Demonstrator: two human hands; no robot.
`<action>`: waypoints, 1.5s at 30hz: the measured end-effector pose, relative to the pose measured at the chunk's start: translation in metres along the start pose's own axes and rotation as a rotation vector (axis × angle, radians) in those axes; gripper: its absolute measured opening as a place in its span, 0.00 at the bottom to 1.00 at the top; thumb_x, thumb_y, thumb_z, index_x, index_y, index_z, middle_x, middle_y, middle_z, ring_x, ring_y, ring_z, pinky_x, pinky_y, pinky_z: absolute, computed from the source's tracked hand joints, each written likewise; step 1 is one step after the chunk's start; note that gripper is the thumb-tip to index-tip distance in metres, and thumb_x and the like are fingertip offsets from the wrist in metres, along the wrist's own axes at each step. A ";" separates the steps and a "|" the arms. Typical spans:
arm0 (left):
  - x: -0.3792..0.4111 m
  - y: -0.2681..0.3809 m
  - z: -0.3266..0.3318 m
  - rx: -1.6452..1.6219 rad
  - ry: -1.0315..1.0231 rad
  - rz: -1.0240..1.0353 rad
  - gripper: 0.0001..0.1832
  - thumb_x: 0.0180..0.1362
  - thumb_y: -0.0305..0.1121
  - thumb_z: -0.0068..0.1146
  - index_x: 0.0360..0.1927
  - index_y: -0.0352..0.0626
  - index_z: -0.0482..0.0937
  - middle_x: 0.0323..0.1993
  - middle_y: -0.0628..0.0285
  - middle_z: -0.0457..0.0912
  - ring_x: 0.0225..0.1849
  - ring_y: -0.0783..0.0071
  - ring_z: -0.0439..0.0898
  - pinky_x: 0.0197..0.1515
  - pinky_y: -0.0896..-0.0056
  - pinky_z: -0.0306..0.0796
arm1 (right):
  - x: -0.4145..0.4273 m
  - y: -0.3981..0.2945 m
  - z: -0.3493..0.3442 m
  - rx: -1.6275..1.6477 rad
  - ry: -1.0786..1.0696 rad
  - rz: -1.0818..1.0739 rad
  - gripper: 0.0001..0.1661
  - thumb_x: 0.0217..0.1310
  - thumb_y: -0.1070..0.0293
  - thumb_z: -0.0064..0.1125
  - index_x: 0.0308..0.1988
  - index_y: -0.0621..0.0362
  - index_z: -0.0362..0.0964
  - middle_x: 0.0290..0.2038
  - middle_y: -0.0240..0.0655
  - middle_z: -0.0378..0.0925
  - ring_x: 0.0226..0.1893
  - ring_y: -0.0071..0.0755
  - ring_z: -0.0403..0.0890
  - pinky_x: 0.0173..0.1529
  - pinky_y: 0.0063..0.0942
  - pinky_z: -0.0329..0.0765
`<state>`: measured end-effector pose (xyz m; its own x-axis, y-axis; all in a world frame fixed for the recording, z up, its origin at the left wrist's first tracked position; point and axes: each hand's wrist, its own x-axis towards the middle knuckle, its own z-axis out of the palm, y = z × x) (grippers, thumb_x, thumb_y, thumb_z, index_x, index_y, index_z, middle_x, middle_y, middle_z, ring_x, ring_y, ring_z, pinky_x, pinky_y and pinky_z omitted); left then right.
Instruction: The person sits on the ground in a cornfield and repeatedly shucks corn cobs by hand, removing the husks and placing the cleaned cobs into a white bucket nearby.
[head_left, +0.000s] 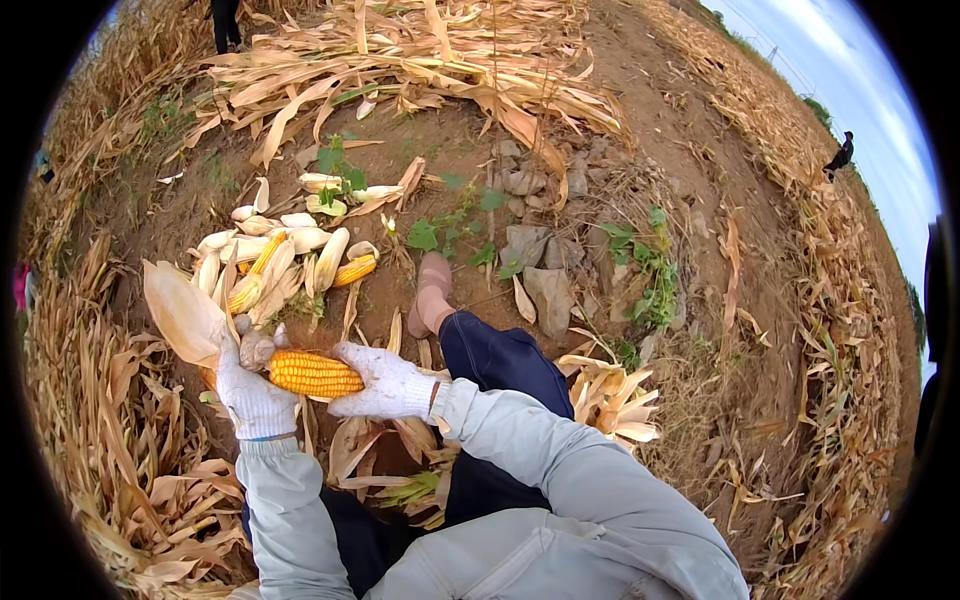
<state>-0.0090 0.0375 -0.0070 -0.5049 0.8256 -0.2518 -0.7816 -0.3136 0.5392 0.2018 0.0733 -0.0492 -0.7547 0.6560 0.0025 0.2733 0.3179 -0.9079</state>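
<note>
Both my hands wear white knitted gloves. A bare yellow ear of corn (315, 374) lies sideways between them. My right hand (375, 379) is closed around its right end. At the ear's left end, my left hand (251, 375) has soiled glove fingers and grips pale dry husk leaves (184, 311) that fan out to the upper left. Whether this husk still joins the ear is hidden by the fingers. Beyond my hands lies a pile of corn ears in pale husks (300, 240), among them a partly husked ear (259, 274) and one with yellow kernels showing (355, 270).
Cut corn stalks (420, 67) lie across the soil ahead. Rocks (547, 300) and green weeds (649, 277) are right of my foot (431, 292). Loose dry husks (615, 397) lie by my knee, more dry leaves at left. People stand far off at upper left (225, 26) and right (840, 156).
</note>
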 end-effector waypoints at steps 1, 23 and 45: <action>-0.001 0.001 0.005 -0.042 0.034 -0.012 0.16 0.77 0.44 0.52 0.44 0.41 0.79 0.19 0.72 0.66 0.21 0.79 0.69 0.44 0.58 0.83 | -0.001 0.000 0.003 0.203 0.009 -0.019 0.49 0.57 0.54 0.75 0.68 0.68 0.60 0.57 0.49 0.79 0.57 0.44 0.82 0.61 0.33 0.78; -0.040 0.030 -0.013 2.103 -0.902 -0.129 0.60 0.39 0.55 0.82 0.75 0.40 0.66 0.68 0.45 0.76 0.70 0.50 0.74 0.73 0.60 0.67 | 0.019 0.043 -0.030 1.237 0.453 0.130 0.09 0.73 0.66 0.62 0.49 0.55 0.75 0.38 0.34 0.82 0.35 0.34 0.85 0.45 0.35 0.87; -0.034 -0.023 0.008 0.667 -0.088 0.155 0.19 0.70 0.38 0.60 0.59 0.38 0.79 0.39 0.63 0.83 0.40 0.73 0.82 0.46 0.70 0.79 | -0.004 0.000 0.034 0.804 -0.160 0.105 0.46 0.59 0.59 0.75 0.68 0.67 0.61 0.48 0.37 0.81 0.45 0.24 0.81 0.48 0.23 0.80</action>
<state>0.0289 0.0208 -0.0040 -0.5391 0.8384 -0.0809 -0.2959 -0.0986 0.9501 0.1844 0.0480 -0.0635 -0.8414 0.5303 -0.1041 -0.1166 -0.3662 -0.9232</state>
